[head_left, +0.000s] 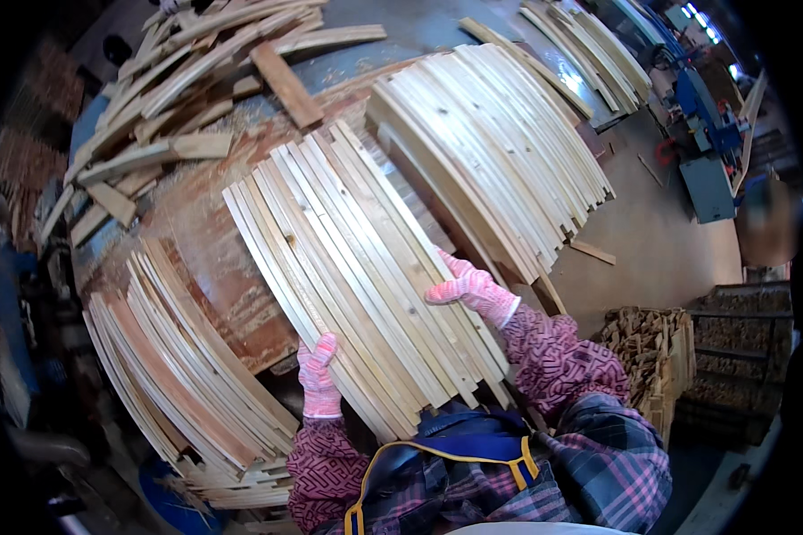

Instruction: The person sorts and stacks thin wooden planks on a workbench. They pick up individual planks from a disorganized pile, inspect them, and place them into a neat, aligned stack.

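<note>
A row of long pale wooden strips (348,259) lies side by side in front of me, its near ends close to my apron (473,423). My left hand (318,370), in a pink knitted glove, presses the row's left edge, with fingers at the outermost strip. On the opposite edge my right hand (473,290), gloved alike, has its thumb over the top and its other fingers at the side. Together the hands clasp the row from both sides; the undersides of the fingers are hidden. The near ends of the strips are uneven.
A taller stack of boards (500,134) stands to the right. Loose strips (187,357) lie at the left, and a jumbled heap of offcuts (178,89) covers the far left. Wood pieces fill a pile (647,357) at lower right, beside a dark rack (732,357). Blue machinery (709,125) stands far right.
</note>
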Demonstrator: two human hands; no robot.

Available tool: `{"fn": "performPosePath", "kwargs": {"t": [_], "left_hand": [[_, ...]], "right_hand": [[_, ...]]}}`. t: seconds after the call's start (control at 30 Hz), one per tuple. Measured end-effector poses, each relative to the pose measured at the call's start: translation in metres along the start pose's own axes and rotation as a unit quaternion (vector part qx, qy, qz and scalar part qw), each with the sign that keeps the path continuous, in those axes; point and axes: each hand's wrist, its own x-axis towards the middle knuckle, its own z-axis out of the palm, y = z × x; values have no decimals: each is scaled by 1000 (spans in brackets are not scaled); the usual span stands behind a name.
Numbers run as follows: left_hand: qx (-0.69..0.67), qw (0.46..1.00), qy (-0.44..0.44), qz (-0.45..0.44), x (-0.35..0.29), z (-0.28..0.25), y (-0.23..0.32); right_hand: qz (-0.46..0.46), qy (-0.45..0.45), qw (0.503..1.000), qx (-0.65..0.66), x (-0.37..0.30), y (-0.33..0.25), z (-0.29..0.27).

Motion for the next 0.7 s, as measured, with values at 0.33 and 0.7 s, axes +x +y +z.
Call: {"fn": "performPosePath", "kwargs": {"t": [0.33,0.7], "left_hand": [[52,990,-90,90,73,276,-74],[801,590,39,89,178,405,-145]], "right_hand": [[-113,59,992,-1,-90,-159,-245],[-25,241,893,-378,3,-191,-467]]}}
